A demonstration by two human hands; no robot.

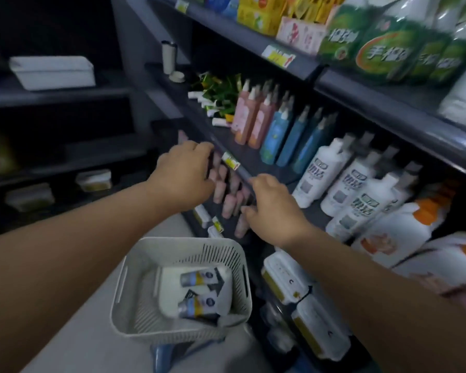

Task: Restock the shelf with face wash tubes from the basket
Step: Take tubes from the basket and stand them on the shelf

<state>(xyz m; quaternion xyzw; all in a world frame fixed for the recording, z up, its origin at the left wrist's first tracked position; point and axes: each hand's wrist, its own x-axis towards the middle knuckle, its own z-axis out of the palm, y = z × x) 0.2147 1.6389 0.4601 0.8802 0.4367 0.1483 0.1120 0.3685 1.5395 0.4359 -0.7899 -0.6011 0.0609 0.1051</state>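
My left hand (183, 170) and right hand (272, 208) curl fingers among the pink tubes (228, 203) at the shelf (244, 175), grip too blurry to tell, while two blue tubes (199, 278) lie in the basket (140, 313).

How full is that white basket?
Nearly empty: only two tubes lie on their sides in the basket, on top of a white item I cannot identify.

Perforated matt plastic basket (145, 300), glossy plastic white bottles (331, 181), smooth dark shelf (256, 154)
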